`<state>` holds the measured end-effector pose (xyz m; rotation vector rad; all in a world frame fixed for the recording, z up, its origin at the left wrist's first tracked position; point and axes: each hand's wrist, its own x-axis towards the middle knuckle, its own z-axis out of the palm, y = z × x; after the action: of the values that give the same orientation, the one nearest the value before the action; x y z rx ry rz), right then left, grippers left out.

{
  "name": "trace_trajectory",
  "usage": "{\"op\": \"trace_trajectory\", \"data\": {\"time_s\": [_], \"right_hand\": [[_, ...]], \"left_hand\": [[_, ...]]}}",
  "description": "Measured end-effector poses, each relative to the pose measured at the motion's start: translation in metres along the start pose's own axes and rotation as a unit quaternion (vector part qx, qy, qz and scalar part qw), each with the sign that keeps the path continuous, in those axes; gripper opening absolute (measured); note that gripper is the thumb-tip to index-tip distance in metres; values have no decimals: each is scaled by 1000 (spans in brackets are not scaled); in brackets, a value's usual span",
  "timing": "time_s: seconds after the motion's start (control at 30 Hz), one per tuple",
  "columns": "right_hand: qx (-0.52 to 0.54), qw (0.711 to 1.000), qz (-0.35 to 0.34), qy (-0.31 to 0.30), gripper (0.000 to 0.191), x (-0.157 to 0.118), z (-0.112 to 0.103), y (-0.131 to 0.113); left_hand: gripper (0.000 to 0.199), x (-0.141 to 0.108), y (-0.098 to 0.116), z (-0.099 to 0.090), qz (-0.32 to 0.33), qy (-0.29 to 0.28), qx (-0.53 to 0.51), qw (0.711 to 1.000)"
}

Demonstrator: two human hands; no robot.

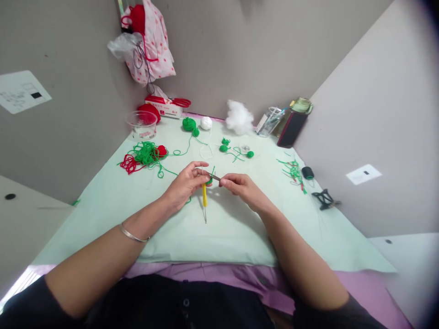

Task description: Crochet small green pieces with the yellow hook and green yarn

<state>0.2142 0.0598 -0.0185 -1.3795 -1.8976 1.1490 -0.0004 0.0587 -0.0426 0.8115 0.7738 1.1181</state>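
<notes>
Over the middle of the pale green tablecloth (219,242), my left hand (188,183) holds a yellow-handled hook tool (205,195), its thin metal shaft pointing down. Pinched in the same fingers is a small green yarn piece (210,179), mostly covered by them. My right hand (243,187) is closed on a thin dark metal tool (215,177), whose far end reaches the green piece at my left fingertips. Whether that tool is a blade or small scissors, I cannot tell. A green strand (168,171) runs from my left hand toward a tangled green yarn pile (146,153).
Behind the hands lie green yarn balls (189,124), a white ball (206,123), white stuffing (239,118) and small green pieces (224,148). A clear tub (142,132) and tissue box (164,107) stand left. Yarn scraps (293,171), a black spool (307,172) and a black clip (324,199) lie right.
</notes>
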Motion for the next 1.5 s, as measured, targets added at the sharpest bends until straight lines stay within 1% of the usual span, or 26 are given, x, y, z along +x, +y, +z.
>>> {"op": "trace_trajectory", "data": {"time_s": [0.1,0.17,0.23,0.27,0.3,0.33,0.37,0.43,0.5,0.57,0.6,0.63,0.67,0.7,0.77,0.83,0.87,0.97,1.0,1.07,1.13,1.2,1.3,1.37,1.43,1.5], "right_hand": [[-22,999,-5,47,51,2,0,6],[-45,993,-10,104,49,5,-2,13],[-72,981,-18,178,40,8,-4,20],[-99,971,-38,214,36,8,-3,22],[-136,958,-74,242,35,8,-2,24],[-183,941,-127,256,36,7,2,25],[-235,918,-194,255,36,5,6,25],[-335,854,-339,210,32,0,19,21],[-403,785,-447,149,34,-4,33,15],[-450,726,-505,122,30,-6,42,9],[-466,706,-519,125,27,-6,44,7],[-474,694,-525,138,25,-6,45,6],[-472,690,-526,154,22,-7,44,4],[-463,694,-524,170,20,-7,43,3],[-425,721,-512,193,17,-11,38,0],[-367,764,-488,207,19,-18,33,-4],[-330,791,-471,211,21,-22,32,-6],[-166,872,-406,216,25,-35,29,-16],[-102,892,-384,216,25,-39,29,-20],[10,916,-337,216,23,-46,30,-26],[75,927,-298,213,19,-53,33,-30],[97,934,-265,221,16,-59,38,-33],[118,940,-213,239,17,-66,46,-33],[165,944,-167,232,13,-68,50,-31],[243,937,-115,224,10,-69,51,-28],[330,912,-75,231,15,-68,48,-23]], "left_hand": [[36,1,-2,-1,-8,-3,-8,1000],[33,2,-3,-1,-14,1,-15,1000],[31,4,-4,-2,-19,8,-25,999],[30,4,-4,-2,-21,13,-31,999],[28,4,-4,-2,-22,18,-37,999],[27,4,-3,-2,-24,23,-43,999],[26,4,-2,-2,-26,27,-49,998],[27,2,-1,0,-34,27,-57,997],[29,-1,0,2,-47,19,-62,997],[33,-5,-1,4,-59,10,-64,996],[33,-7,-1,5,-63,6,-66,996],[32,-8,-1,7,-65,4,-68,996],[31,-10,-2,8,-65,2,-72,995],[28,-11,-2,10,-64,-1,-75,995],[23,-15,-2,14,-60,-7,-83,995],[14,-21,0,19,-51,-15,-93,994],[11,-25,2,21,-46,-21,-98,994],[14,-39,8,30,-45,-47,-102,993],[15,-44,9,33,-50,-55,-98,992],[16,-53,12,37,-56,-61,-92,992],[15,-61,13,41,-52,-57,-84,994],[15,-66,11,43,-43,-51,-71,995],[18,-73,6,47,-31,-33,-45,998],[20,-76,3,48,-28,-24,-31,999],[22,-75,6,44,-31,-36,-12,999],[24,-67,19,32,-25,-62,45,997]]}}
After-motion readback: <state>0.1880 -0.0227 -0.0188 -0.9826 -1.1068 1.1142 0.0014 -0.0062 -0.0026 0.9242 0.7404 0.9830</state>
